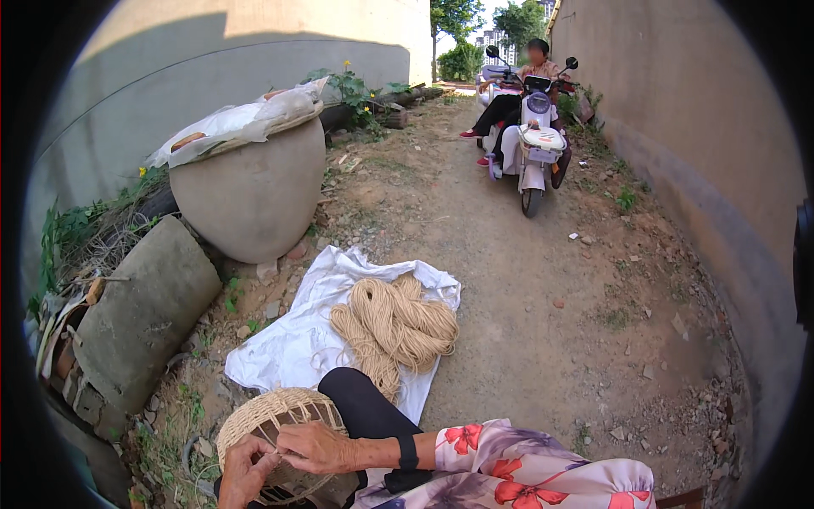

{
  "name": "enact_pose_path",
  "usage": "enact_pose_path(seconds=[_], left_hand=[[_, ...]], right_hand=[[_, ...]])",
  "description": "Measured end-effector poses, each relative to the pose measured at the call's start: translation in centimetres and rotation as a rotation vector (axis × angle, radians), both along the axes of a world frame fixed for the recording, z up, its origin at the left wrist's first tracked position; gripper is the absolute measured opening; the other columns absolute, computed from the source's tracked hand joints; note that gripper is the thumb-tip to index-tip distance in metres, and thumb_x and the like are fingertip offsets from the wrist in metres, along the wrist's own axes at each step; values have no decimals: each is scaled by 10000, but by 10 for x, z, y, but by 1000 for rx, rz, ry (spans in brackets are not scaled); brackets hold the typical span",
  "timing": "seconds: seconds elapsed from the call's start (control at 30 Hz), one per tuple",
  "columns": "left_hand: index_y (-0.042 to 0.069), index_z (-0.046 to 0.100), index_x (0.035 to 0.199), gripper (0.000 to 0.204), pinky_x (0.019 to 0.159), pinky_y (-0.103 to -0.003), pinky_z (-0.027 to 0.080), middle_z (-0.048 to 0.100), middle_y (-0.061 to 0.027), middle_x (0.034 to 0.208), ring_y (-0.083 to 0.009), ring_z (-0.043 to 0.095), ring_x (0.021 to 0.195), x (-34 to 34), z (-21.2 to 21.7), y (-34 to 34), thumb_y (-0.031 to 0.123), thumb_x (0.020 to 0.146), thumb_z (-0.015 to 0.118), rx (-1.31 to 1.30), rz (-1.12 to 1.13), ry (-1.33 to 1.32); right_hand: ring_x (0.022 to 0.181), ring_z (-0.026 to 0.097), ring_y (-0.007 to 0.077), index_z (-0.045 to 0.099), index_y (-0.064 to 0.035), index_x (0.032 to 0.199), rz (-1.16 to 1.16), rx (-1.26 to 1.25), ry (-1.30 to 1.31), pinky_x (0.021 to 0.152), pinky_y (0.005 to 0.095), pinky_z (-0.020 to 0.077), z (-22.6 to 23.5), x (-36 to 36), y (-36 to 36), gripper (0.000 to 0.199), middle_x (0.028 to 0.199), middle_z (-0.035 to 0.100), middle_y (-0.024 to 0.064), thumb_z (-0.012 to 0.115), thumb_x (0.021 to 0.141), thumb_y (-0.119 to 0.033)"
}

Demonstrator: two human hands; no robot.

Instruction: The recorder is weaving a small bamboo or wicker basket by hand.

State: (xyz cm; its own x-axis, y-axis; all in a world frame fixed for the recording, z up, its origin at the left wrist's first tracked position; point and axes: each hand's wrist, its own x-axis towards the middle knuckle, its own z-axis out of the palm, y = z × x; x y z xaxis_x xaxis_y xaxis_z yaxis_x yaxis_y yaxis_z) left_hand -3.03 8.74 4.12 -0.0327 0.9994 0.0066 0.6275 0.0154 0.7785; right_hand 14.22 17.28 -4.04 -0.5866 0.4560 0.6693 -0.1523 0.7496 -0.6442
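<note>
A partly woven basket-like piece (pixel 270 411) of straw-coloured cord over a frame rests by my lap at the lower left. Its rim is closely wrapped, while open gaps show between the ribs farther in. Over it, my left hand (pixel 246 471) and my right hand (pixel 318 447) meet, fingers pinched close together. What lies between the fingertips is too small to make out. Just beyond my dark-trousered knee (pixel 360 399), a heap of twisted tan cord (pixel 398 322) in hanks lies on a white plastic sheet (pixel 292 327).
A large clay-coloured vat (pixel 250 191) with a plastic-covered top stands at the left, near a curved concrete slab (pixel 148 314). Up the dirt lane, a person (pixel 538 64) sits on a white scooter (pixel 534 148). A plastered wall (pixel 695 110) runs along the right.
</note>
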Motion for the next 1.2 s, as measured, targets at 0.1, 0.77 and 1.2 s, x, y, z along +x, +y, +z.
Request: enact_pose_path(seconds=[0.1,0.77,1.2], left_hand=[[-10,650,849,123,588,-274,443,594,-57,779,-135,554,637,12,4,-2,-35,745,712,102,7,119],[-14,619,863,149,572,-295,474,603,-94,743,-165,596,601,20,-18,-12,-62,738,683,351,58,232],[-12,616,860,148,574,-292,474,613,-91,741,-156,596,599,20,-19,-12,-52,739,693,360,59,230]], right_hand=[[676,573,358,524,-28,838,8,-118,-15,603,442,436,-1,1,-1,141,734,538,141,637,804,-105],[632,589,193,559,-18,849,34,-264,-84,568,340,457,-9,-4,2,136,731,561,78,672,819,-87],[632,584,188,559,-20,845,40,-272,-85,569,339,454,-10,-4,3,132,727,561,72,672,809,-78]])
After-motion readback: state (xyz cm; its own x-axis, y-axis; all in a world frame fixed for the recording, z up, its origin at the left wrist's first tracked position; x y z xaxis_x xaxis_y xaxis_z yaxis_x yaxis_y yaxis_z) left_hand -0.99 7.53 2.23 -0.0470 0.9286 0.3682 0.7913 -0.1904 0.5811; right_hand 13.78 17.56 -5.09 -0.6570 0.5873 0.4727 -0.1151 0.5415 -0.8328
